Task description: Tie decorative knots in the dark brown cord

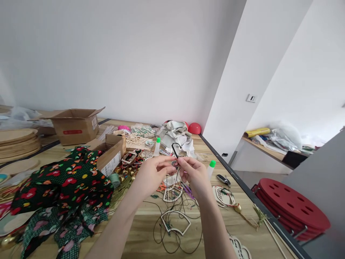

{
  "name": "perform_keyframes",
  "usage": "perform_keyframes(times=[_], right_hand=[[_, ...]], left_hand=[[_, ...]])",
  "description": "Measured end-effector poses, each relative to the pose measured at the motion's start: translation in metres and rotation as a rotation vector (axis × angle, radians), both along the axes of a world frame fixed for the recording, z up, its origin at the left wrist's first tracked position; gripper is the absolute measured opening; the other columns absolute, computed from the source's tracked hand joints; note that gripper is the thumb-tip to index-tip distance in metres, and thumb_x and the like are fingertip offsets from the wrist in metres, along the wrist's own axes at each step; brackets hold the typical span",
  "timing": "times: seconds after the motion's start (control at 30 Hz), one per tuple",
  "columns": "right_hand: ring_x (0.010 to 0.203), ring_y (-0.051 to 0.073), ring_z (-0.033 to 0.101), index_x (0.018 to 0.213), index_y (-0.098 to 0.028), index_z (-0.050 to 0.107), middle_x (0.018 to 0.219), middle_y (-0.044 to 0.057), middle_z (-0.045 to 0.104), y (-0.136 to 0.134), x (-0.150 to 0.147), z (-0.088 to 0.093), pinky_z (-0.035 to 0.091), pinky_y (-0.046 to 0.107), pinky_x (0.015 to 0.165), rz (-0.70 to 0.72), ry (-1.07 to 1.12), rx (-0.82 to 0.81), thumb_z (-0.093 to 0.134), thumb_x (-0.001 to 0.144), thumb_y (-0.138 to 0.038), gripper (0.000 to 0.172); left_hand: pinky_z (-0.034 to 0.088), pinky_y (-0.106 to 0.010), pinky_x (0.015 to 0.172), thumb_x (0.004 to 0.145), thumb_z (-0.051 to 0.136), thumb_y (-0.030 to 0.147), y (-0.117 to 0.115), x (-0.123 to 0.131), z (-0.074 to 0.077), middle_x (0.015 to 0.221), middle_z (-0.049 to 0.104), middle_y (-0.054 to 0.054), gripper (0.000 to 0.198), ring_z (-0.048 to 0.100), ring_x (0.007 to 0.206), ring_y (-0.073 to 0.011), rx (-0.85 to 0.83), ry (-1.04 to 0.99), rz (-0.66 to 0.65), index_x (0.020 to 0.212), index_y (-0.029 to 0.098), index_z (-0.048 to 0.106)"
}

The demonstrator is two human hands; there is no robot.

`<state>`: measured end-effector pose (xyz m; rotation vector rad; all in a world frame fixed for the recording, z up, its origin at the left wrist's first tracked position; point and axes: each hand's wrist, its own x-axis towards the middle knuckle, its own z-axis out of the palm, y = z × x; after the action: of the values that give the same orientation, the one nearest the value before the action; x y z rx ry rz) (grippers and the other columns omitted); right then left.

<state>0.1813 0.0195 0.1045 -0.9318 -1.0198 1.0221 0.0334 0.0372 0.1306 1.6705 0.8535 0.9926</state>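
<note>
My right hand (194, 174) is closed, with thumb and forefinger pinching a thin black hook-shaped strip (174, 148) that curves up above the fingertips. My left hand (156, 171) meets it from the other side, fingers bent and closed by a small round greyish piece (175, 164); the exact grip is partly hidden. Dark thin cord (153, 230) hangs down from between the hands and lies in loops on the table. Under the hands are a fan-shaped wooden frame (187, 228) and a cut-out wooden piece (172, 198). Orange-handled scissors (161, 187) lie near my left wrist.
Patterned dark fabric (64, 183) and an open cardboard box (72, 126) occupy the left. Green-capped bottles (157, 146) stand around my hands. Grey cloth (178, 133) lies at the back. Right are a black utility knife (223, 180), wooden cut-outs (223, 196) and stacked red stools (292, 205).
</note>
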Motion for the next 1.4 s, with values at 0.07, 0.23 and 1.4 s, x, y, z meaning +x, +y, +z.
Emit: perform_keyframes(times=[0.07, 0.23, 1.4], right_hand=[[0.041, 0.01, 0.044, 0.077, -0.015, 0.065, 0.052, -0.001, 0.055, -0.003, 0.0, 0.003, 0.033, 0.021, 0.037, 0.009, 0.016, -0.001, 0.072, 0.068, -0.044, 0.031], [0.039, 0.01, 0.046, 0.076, -0.015, 0.063, 0.051, -0.001, 0.056, -0.009, 0.0, 0.007, 0.037, 0.022, 0.038, 0.022, 0.024, 0.012, 0.072, 0.068, -0.045, 0.032], [0.04, 0.009, 0.05, 0.08, -0.015, 0.064, 0.05, -0.002, 0.057, -0.029, -0.009, 0.025, 0.045, 0.02, 0.04, 0.08, -0.169, 0.011, 0.063, 0.077, -0.042, 0.028]], left_hand=[[0.049, -0.033, 0.08, 0.077, 0.062, 0.023, -0.001, -0.002, 0.005, 0.086, 0.071, -0.008, 0.027, 0.066, 0.081, -0.0202, -0.074, -0.082, -0.043, 0.103, 0.015, 0.066], [0.05, -0.031, 0.078, 0.077, 0.066, 0.027, -0.001, -0.004, 0.007, 0.086, 0.07, -0.007, 0.025, 0.064, 0.078, -0.0167, -0.21, -0.262, -0.12, 0.099, 0.015, 0.067], [0.041, -0.022, 0.066, 0.077, 0.064, 0.041, 0.004, 0.002, -0.001, 0.077, 0.062, -0.003, 0.028, 0.053, 0.074, -0.0138, -0.044, -0.197, -0.082, 0.089, 0.017, 0.069]])
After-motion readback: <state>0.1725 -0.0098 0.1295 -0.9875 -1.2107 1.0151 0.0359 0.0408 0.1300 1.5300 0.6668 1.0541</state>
